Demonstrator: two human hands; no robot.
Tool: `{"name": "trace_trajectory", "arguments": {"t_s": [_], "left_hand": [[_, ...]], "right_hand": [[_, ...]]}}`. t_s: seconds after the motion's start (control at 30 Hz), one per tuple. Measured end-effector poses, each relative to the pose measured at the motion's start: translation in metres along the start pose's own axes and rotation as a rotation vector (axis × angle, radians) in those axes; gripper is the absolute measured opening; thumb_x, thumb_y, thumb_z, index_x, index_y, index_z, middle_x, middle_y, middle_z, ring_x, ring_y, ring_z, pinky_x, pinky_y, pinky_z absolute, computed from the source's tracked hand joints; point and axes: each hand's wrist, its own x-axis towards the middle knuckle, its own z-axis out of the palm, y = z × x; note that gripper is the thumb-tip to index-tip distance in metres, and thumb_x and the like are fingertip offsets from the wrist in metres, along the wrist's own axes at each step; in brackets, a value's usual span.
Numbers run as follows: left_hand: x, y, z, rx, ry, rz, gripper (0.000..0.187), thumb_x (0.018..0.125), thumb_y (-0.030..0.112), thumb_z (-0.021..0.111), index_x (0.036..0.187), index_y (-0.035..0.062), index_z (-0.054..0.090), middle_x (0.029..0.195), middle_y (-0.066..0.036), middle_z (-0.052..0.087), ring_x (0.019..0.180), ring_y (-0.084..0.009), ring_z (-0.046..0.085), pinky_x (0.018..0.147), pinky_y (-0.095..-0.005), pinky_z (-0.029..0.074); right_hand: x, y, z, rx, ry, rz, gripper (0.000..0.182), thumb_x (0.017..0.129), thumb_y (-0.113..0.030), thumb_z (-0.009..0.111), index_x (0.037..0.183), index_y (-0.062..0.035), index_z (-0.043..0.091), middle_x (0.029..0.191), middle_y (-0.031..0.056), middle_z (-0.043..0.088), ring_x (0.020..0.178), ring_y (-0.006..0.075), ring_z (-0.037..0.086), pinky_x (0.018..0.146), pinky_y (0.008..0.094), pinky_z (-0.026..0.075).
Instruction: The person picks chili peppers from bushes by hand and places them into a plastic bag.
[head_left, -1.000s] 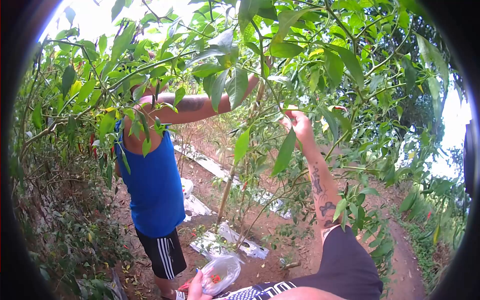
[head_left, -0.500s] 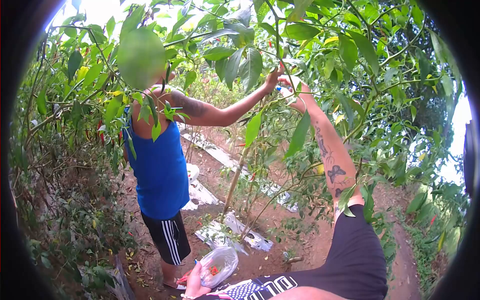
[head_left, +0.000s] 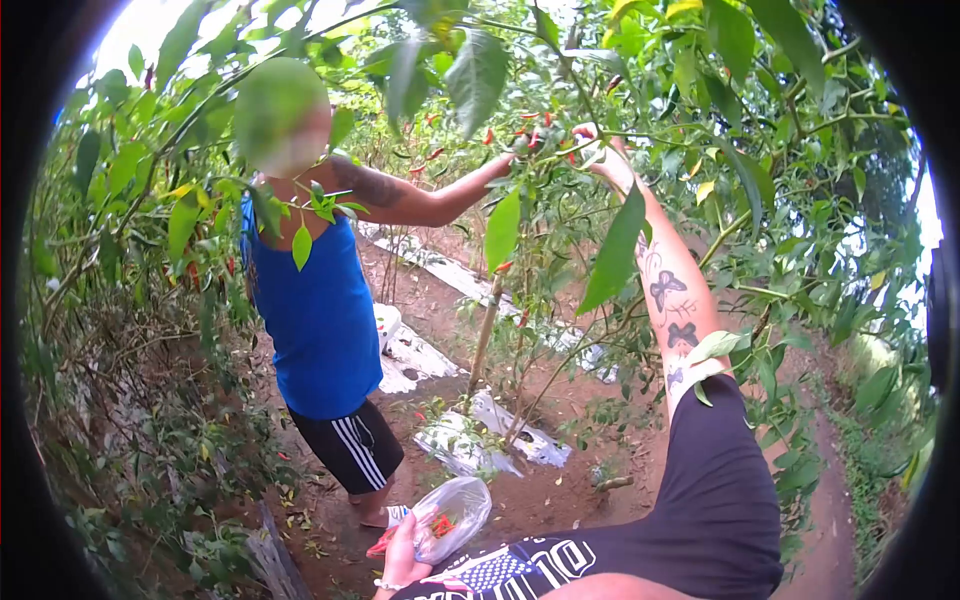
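So we've got our right hand (head_left: 605, 155) up at about 1 o'clock, in the chilli foliage. The fingers look curled in, but we honestly can't tell whether they've got hold of a pod or a stem. Red chillies on the plant (head_left: 489, 136) hang between 12 and 1, and the co-worker's hand (head_left: 515, 158) is just to the 9 o'clock side of ours, coming from the person in the blue tank top (head_left: 318, 320).

Down at 6 o'clock, our left hand (head_left: 404, 555) is closed around the near side of a clear plastic bag (head_left: 465, 505), with a small bunch of loose red chillies (head_left: 442, 525) inside. Something red pokes out past the hand too, can't make out what.

Handling-wise, we'd guess the pods are super light, smooth, a bit slippery and easy to bruise, so we'd take them by the stem, not the flesh. The bag looks limp and nearly weightless; we'd hold it at the gathered edge so the mouth doesn't collapse.
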Motion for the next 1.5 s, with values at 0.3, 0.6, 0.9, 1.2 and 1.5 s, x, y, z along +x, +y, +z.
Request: {"name": "trace_trajectory", "arguments": {"t_s": [0.3, 0.6, 0.9, 1.2, 1.5], "left_hand": [[-0.009, 0.017, 0.090, 0.447, 0.259, 0.125, 0.036, 0.091, 0.026, 0.036, 0.104, -0.0036, 0.053, 0.074, -0.003, 0.056, 0.058, -0.0098, 0.047, 0.061, -0.0259, 0.044], [0.025, -0.012, 0.100, 0.526, 0.290, 0.198, 0.038, 0.091, 0.026, 0.035, 0.104, -0.0033, 0.055, 0.062, 0.003, 0.049, 0.051, -0.0043, 0.036, 0.050, -0.0201, 0.033], [0.047, 0.003, 0.131, 1.110, 0.272, 0.128, 0.030, 0.089, 0.024, 0.043, 0.100, 0.0006, 0.058, 0.082, 0.002, 0.058, 0.064, -0.0035, 0.046, 0.056, -0.0179, 0.038], [0.080, 0.085, 0.223, 0.921, -0.019, 0.386, 0.030, 0.085, 0.021, 0.049, 0.106, -0.0002, 0.053, 0.060, 0.008, 0.042, 0.045, 0.0007, 0.030, 0.040, -0.0151, 0.021], [0.130, 0.150, 0.373, 0.918, -0.286, 0.599, 0.022, 0.082, 0.024, 0.053, 0.084, 0.0025, 0.059, 0.054, 0.004, 0.047, 0.038, -0.0022, 0.033, 0.037, -0.0179, 0.020]], "right_hand": [[-0.005, 0.006, 0.042, 0.248, -0.021, 0.586, 0.023, 0.075, -0.019, 0.056, 0.093, -0.0067, 0.063, 0.089, 0.0095, 0.063, 0.082, 0.0188, 0.060, 0.073, 0.0297, 0.045], [-0.005, -0.007, 0.069, 0.344, 0.131, 0.790, 0.033, 0.069, -0.024, 0.063, 0.092, -0.0021, 0.054, 0.086, 0.0134, 0.061, 0.078, 0.0243, 0.060, 0.073, 0.0322, 0.047], [-0.004, -0.010, 0.075, 1.265, 0.361, 0.840, 0.009, 0.081, -0.007, 0.053, 0.087, 0.0000, 0.054, 0.073, 0.0096, 0.061, 0.060, 0.0164, 0.061, 0.055, 0.0255, 0.053], [-0.006, 0.004, 0.071, 1.204, 0.185, 0.772, 0.018, 0.084, -0.006, 0.047, 0.101, -0.0010, 0.050, 0.087, 0.0062, 0.058, 0.076, 0.0132, 0.058, 0.062, 0.0255, 0.053], [-0.016, -0.004, 0.058, 0.977, 0.174, 0.787, 0.022, 0.087, -0.019, 0.045, 0.105, -0.0071, 0.052, 0.084, 0.0022, 0.060, 0.066, 0.0104, 0.058, 0.058, 0.0229, 0.049]]}}
